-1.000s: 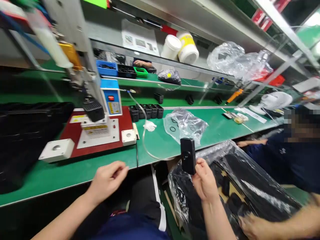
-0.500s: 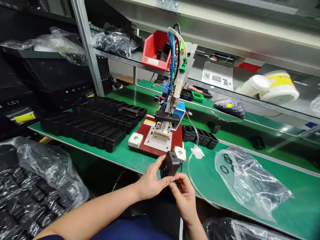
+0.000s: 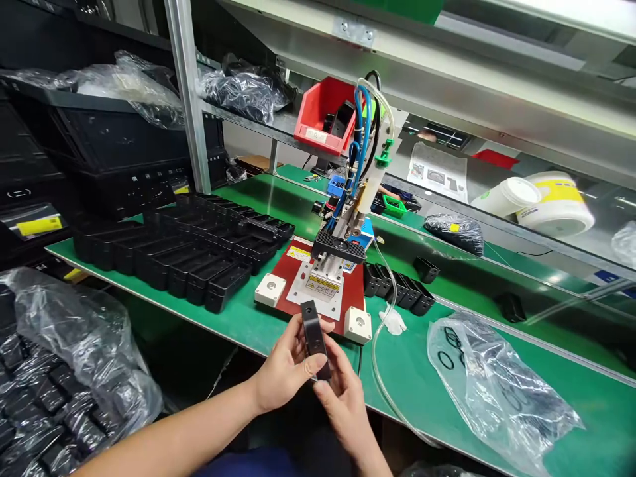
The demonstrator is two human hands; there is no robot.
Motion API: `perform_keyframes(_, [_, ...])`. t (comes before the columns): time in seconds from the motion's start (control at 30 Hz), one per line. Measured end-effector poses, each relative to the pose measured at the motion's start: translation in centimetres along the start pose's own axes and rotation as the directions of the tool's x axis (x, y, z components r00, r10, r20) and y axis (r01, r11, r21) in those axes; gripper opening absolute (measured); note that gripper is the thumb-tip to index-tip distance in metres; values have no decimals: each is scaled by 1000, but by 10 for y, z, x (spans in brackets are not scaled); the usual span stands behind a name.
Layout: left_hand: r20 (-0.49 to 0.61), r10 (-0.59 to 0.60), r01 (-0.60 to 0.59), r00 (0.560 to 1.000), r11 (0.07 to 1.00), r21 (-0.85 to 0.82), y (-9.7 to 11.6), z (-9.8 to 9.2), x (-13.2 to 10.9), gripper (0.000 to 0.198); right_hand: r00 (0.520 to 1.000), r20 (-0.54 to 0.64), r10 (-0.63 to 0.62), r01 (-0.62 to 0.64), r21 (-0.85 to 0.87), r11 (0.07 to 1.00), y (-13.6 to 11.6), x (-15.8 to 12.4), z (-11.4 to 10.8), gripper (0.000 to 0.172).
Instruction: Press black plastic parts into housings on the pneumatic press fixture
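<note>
A black plastic housing (image 3: pixel 314 331) is held between my two hands in front of the bench, its narrow side with a small round hole facing up. My left hand (image 3: pixel 284 368) grips it from the left, thumb across its lower end. My right hand (image 3: pixel 342 391) closes on its lower right side, fingers partly behind it. Just beyond stands a bench machine with a red base (image 3: pixel 289 291), a white button box (image 3: pixel 269 290) at left and another button box (image 3: pixel 358 324) at right. A black part (image 3: pixel 340 246) sits on its fixture, below a syringe (image 3: pixel 370 189).
Rows of black open boxes (image 3: pixel 226 281) fill the left of the green bench. Several black housings (image 3: pixel 397 286) stand right of the machine, near a clear hose (image 3: pixel 380 377). A plastic bag with black rings (image 3: pixel 497 377) lies at right. A red bin (image 3: pixel 318 136) sits on the shelf.
Both hands have shifted left and slightly down with the housing. The housing has turned, so its narrow side now faces me. The camera view has shifted a little.
</note>
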State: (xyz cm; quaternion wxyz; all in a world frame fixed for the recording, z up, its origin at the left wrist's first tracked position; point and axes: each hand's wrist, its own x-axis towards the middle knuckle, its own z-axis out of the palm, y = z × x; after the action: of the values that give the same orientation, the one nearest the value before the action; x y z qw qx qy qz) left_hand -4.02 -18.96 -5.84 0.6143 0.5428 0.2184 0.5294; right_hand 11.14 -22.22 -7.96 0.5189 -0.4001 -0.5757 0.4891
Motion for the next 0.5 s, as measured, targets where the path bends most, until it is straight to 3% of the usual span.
perform_keyframes(0.1, [-31, 2, -2, 1000, 1000, -12, -2, -6, -5, 50, 999, -39, 0, 1, 13, 1000, 3, 1, 5, 52])
perform_keyframes(0.2, [-121, 0, -3, 993, 1000, -25, -4, -16, -7, 64, 993, -118, -31, 15, -131, 991, 3, 3, -3, 51])
perform_keyframes(0.3, [-207, -14, 27, 978, 998, 57, -3, -24, -1, 58, 983, -168, -74, 27, -266, 963, -1, 9, -19, 51])
perform_keyframes(0.4, [-195, 28, 14, 980, 978, 209, 7, -27, 20, 47, 969, -190, -157, 92, -312, 945, -12, 29, -33, 52])
perform_keyframes(0.5, [-123, 181, -119, 976, 911, 395, 24, -28, 58, 46, 942, -177, -285, 218, -324, 921, -33, 66, -46, 57])
